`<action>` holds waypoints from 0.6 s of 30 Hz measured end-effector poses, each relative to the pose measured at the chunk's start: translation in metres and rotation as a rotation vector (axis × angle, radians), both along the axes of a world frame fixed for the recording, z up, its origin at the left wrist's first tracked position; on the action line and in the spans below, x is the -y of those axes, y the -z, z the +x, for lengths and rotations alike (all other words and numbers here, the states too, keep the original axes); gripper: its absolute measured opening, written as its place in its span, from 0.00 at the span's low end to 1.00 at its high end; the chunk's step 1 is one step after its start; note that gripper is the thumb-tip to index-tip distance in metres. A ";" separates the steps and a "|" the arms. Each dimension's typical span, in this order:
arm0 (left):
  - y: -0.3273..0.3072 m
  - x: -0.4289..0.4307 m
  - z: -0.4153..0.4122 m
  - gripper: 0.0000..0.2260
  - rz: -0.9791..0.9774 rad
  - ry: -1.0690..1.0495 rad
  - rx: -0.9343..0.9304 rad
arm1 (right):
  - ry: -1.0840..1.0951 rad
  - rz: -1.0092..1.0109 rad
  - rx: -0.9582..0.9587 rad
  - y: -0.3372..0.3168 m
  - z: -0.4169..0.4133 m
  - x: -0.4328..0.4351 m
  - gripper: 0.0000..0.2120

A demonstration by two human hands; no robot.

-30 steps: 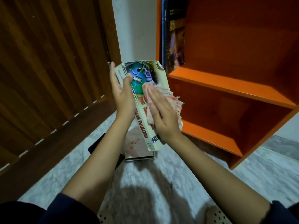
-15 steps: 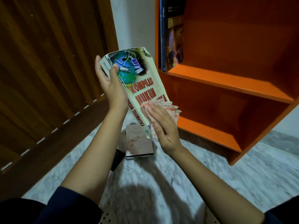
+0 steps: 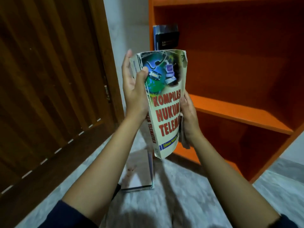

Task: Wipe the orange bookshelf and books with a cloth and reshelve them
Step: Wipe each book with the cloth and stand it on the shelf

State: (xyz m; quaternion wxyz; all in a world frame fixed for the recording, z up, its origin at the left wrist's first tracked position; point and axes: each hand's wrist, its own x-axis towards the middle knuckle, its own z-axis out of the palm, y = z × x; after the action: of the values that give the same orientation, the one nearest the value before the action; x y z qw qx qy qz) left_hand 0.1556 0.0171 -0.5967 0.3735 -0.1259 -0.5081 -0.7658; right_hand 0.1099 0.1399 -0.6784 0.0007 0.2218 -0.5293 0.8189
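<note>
I hold a thick cream paperback (image 3: 166,102) with red title letters and a globe picture upright in front of the orange bookshelf (image 3: 236,109). My left hand (image 3: 134,84) grips its spine near the top, thumb on the cover. My right hand (image 3: 189,117) holds the book's right edge, with the pale cloth (image 3: 185,139) bunched between palm and book, mostly hidden. Two dark books (image 3: 166,37) stand at the left end of the upper shelf.
A brown slatted wooden door (image 3: 49,79) fills the left. Several books (image 3: 139,175) lie stacked on the marble floor (image 3: 181,203) below the held book. The shelf's lower compartments show only bare orange boards.
The book rose and turned more upright, cover toward me. My right hand slid with the cloth from the cover's face to the book's right edge. The view tilted up.
</note>
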 end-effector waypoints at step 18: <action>0.007 -0.023 -0.199 0.25 -0.481 -0.469 -0.174 | 0.170 0.101 -0.015 -0.040 -0.215 -0.019 0.25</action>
State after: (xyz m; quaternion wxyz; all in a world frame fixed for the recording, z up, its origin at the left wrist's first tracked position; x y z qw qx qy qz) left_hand -0.0432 0.0397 -0.6037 0.5410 -0.1549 -0.6554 -0.5037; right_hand -0.1046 0.1591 -0.6387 0.0628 0.1820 -0.5870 0.7864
